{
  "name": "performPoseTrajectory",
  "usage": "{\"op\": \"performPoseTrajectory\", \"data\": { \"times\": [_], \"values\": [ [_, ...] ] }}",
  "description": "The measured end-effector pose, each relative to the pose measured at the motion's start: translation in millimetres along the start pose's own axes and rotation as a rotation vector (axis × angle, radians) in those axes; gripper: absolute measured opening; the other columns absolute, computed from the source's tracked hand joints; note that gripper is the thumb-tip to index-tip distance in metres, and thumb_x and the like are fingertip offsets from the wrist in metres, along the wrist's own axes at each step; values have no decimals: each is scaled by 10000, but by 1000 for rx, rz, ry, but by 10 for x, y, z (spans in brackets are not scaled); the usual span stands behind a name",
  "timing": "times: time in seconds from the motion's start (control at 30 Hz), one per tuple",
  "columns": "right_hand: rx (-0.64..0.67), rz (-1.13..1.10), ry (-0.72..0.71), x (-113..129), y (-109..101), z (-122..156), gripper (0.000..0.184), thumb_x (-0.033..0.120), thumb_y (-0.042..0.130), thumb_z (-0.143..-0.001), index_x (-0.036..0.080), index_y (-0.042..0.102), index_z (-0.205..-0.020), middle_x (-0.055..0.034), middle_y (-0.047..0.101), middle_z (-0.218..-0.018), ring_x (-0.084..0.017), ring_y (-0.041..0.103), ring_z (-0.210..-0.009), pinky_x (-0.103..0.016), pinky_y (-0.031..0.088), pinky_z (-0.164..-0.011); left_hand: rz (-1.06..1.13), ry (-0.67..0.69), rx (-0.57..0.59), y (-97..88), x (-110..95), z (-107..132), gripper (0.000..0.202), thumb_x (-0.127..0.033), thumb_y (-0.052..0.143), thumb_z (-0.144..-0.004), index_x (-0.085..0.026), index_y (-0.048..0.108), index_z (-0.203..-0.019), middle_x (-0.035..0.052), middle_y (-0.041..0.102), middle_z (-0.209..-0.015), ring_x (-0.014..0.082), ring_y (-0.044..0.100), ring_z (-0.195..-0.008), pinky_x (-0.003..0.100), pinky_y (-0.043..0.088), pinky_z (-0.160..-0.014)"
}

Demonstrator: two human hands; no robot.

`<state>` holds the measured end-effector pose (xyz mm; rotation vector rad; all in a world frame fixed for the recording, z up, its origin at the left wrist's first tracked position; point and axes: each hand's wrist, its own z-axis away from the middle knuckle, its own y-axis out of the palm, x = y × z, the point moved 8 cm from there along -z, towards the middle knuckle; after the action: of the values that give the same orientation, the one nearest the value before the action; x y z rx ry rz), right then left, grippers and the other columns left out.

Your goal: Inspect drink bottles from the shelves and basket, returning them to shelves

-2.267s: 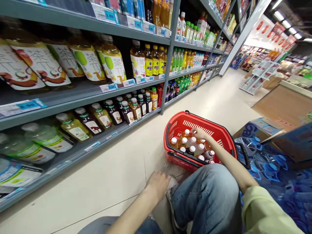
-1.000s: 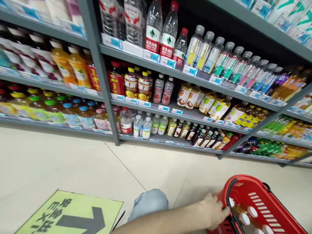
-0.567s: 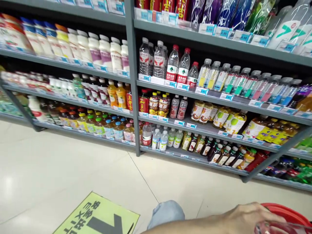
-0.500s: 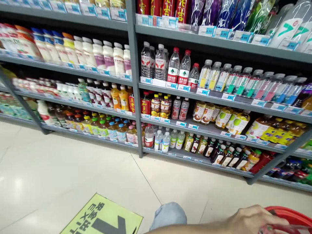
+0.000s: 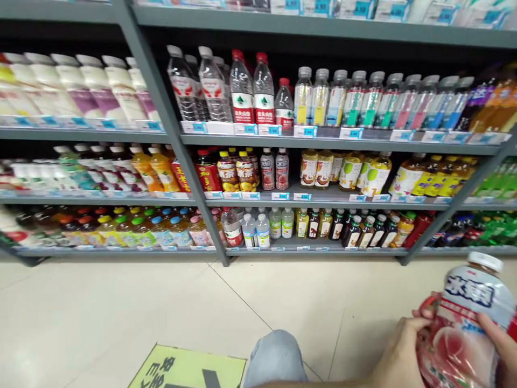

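A large peach drink bottle [image 5: 464,328] with a white cap, a pale blue top label and a peach picture stands tilted at the lower right. My left hand [image 5: 404,347] reaches in from the bottom edge and is closed against the bottle's left side, its fingers partly hidden behind it. On the other side, my right hand [image 5: 501,345] presses its fingers over the label from the right edge. A bit of red shows behind the bottle at each side; how it connects is hidden.
Ahead stands a grey shelf unit [image 5: 315,141] with several rows of bottled drinks. Two smaller peach drink bottles [image 5: 275,170] stand on a middle shelf. A yellow-green floor sign [image 5: 189,366] and my denim-covered knee [image 5: 277,358] are below, over pale floor tiles [image 5: 121,307].
The view has turned right and levelled. The peach drink bottle has come up into view at the lower right, and my right hand has appeared on it. The red basket is now mostly hidden.
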<state>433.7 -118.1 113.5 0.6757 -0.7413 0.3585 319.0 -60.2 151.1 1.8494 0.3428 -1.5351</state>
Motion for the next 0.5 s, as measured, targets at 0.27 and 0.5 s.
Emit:
{"op": "performPoseTrajectory", "data": {
  "times": [0.27,0.5],
  "values": [
    [126,-116,-210,355,476,202,495,570,718,-795,195,714,-1117,-108,736,-1124,-281,713,-975,-440,590,-898,96,86,387,84,-138,-240,1235,-206,962,-485,-178,284,-1518,199,357,-1567,325,383,-1442,487,276,-1219],
    [52,-42,-267,342,341,18,370,458,802,-761,173,688,-967,-55,742,-913,-223,703,-854,-340,565,-835,-341,141,354,122,-33,-204,1125,-148,800,-688,-223,126,-1586,140,461,-1492,262,512,-1326,424,433,-1126]
  ]
}}
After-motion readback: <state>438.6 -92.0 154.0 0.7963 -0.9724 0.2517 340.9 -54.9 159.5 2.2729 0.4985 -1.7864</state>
